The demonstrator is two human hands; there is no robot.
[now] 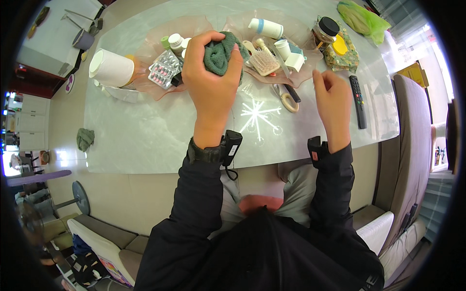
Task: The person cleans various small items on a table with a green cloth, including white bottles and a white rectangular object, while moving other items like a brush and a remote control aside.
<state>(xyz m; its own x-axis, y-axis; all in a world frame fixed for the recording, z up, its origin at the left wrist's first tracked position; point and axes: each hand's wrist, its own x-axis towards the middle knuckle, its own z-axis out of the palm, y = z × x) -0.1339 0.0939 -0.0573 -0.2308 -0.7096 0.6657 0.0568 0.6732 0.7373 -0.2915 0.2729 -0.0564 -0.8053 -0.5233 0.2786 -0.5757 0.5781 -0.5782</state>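
Note:
My left hand (212, 78) grips a rolled dark green towel (217, 57) above the table, in front of two pink translucent scalloped trays. Blister packs of pills (164, 71) and small bottles lie in the left tray (154, 42). The right tray (233, 23) holds a hairbrush (264, 62), a white tube with a blue band (267, 28) and a white cup (282, 48). My right hand (333, 96) has its fingers curled, with nothing visible in it, between the right tray and a black remote control (358, 102). Scissors (288, 100) lie on the tabletop just below the right tray.
A toilet paper roll (112, 68) stands at the table's left. Behind the remote are a black-lidded jar (325, 32), a floral cloth bag (346, 56) and a green plastic bag (364, 20). Another green cloth (85, 139) is at the left edge. A cushioned bench (411, 145) stands at right.

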